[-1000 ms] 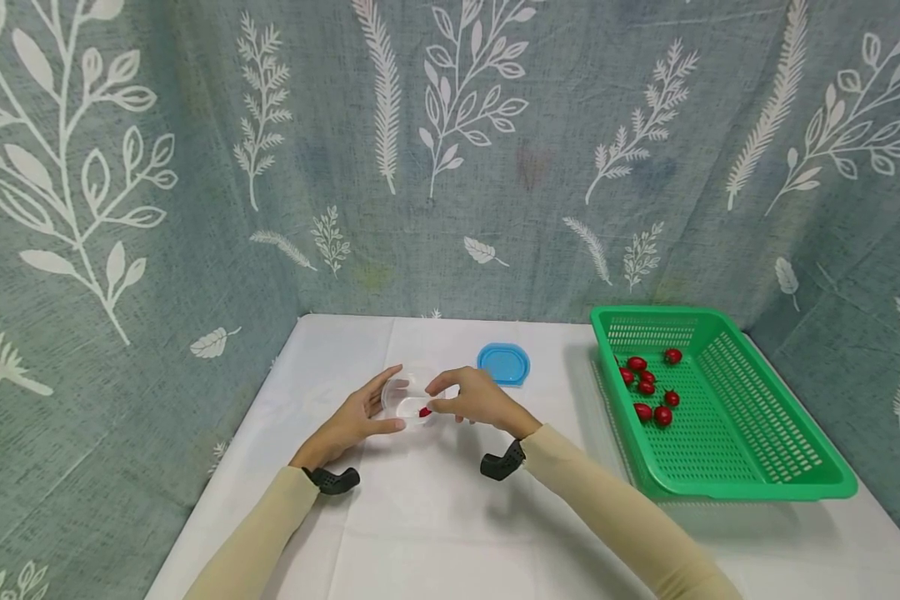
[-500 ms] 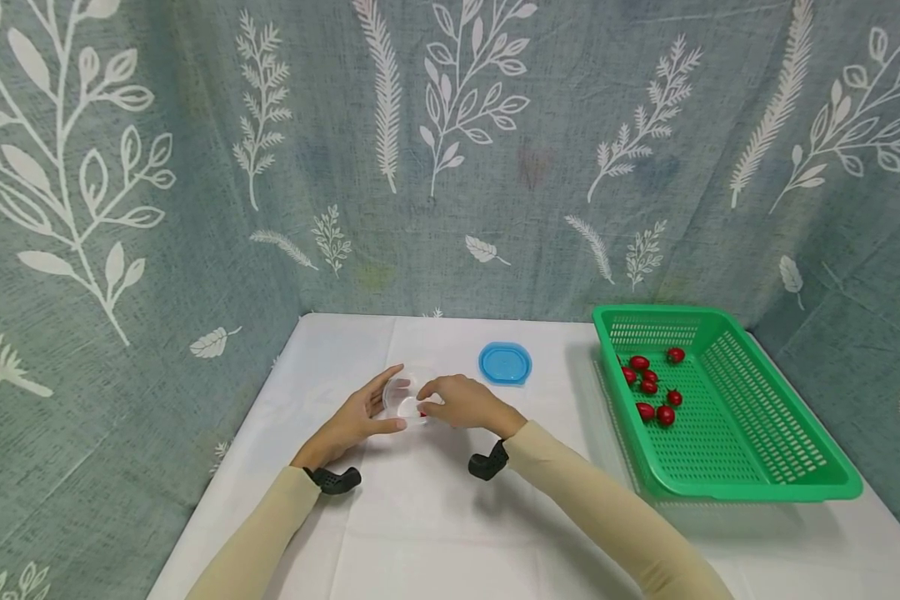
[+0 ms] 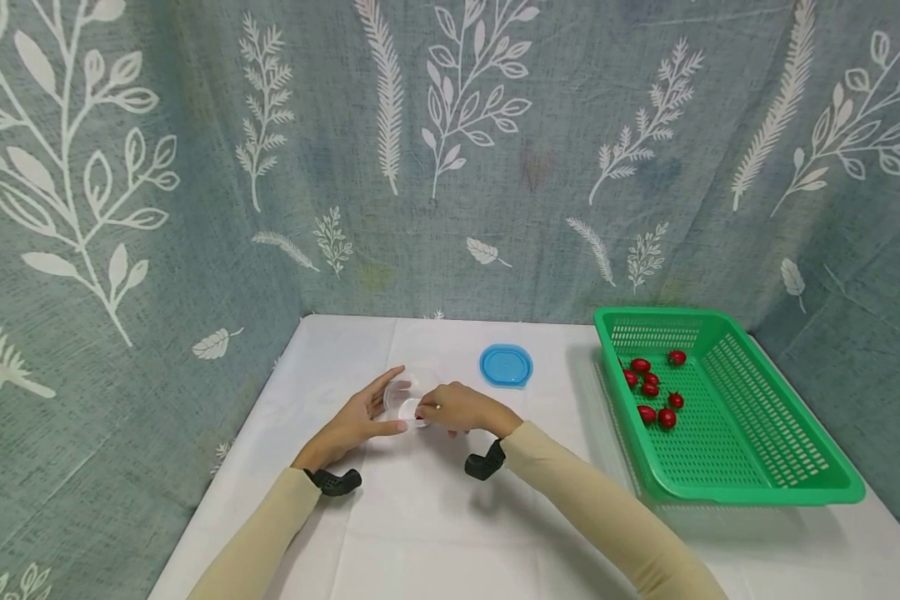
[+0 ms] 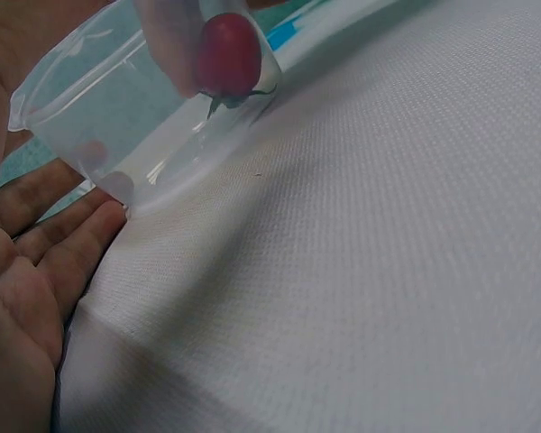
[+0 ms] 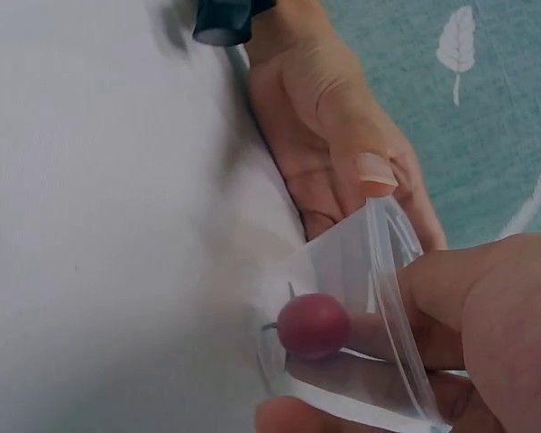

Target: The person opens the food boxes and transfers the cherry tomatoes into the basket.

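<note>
My left hand (image 3: 348,427) holds a clear plastic tub (image 3: 400,402) from its left side, thumb at the near rim and fingers around the far side. In the right wrist view that thumb presses on the tub's rim (image 5: 379,216). My right hand (image 3: 471,408) reaches into the tub from the right, with fingertips at a single cherry tomato (image 5: 314,325). Seen through the wall in the left wrist view, the red tomato (image 4: 230,54) has its green stalk end downward, fingers right against it. From the head camera, the fingers mostly cover it.
A blue lid (image 3: 506,366) lies on the white tablecloth (image 3: 420,533) beyond the right hand. At the right stands a green slotted basket (image 3: 750,492) with several cherry tomatoes (image 3: 667,418) toward its left side. A patterned grey-green curtain (image 3: 420,250) closes off the back and left.
My right hand has moved left and down into the tub, its fingers drawing together over the tomato. My left hand and the tub have stayed in place.
</note>
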`<state>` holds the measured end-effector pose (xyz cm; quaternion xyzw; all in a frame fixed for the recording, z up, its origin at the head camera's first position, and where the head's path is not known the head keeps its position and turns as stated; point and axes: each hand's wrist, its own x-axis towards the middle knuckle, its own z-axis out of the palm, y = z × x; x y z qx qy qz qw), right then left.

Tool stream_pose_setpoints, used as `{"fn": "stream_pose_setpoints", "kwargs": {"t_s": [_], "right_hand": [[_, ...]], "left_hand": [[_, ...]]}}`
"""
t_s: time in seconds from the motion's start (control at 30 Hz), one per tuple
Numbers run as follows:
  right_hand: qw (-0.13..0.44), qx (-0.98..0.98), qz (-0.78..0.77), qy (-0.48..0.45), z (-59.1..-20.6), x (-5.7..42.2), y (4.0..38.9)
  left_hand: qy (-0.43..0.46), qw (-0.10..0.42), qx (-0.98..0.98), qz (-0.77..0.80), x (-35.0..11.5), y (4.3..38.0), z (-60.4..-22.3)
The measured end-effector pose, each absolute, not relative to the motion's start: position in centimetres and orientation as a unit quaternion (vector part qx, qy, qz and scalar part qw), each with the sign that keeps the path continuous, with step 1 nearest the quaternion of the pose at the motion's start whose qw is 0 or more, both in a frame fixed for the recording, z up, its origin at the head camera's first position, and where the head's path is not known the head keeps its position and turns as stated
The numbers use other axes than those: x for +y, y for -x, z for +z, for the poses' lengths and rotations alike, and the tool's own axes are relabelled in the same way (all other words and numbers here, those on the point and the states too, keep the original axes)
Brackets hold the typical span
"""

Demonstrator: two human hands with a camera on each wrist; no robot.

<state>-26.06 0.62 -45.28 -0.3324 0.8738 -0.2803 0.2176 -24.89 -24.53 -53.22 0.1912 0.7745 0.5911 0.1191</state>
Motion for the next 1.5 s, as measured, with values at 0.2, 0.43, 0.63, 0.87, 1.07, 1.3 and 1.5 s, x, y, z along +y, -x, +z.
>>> {"fn": "stream_pose_setpoints", "kwargs": {"t_s": [0.2,0.43,0.63,0.87,1.07,1.3,1.5], "right_hand": [[0.225,0.854,-0.337,0.327,-46.2,0.8,26.5],[0.224,0.831,-0.391,0.326,-46.3,1.2,26.9],[0.208,0.828,-0.409,0.322,-46.3,1.4,27.1],[0.199,0.830,-0.407,0.325,-45.7,1.9,26.9],[0.188,0.837,-0.398,0.324,-45.4,2.2,26.9],[0.171,0.844,-0.392,0.325,-45.0,2.5,27.0],[0.154,0.838,-0.405,0.331,-44.5,3.2,27.2]], "left_hand": [[-0.184,0.124,0.776,0.591,-24.5,24.9,-53.5],[-0.182,0.125,0.777,0.590,-24.5,24.8,-53.4],[-0.183,0.120,0.780,0.587,-24.5,24.9,-53.2],[-0.182,0.118,0.783,0.584,-24.4,24.9,-53.3],[-0.182,0.117,0.782,0.584,-24.4,24.9,-53.3],[-0.176,0.119,0.781,0.587,-24.4,25.1,-53.4],[-0.174,0.121,0.781,0.587,-24.3,25.0,-53.2]]}}
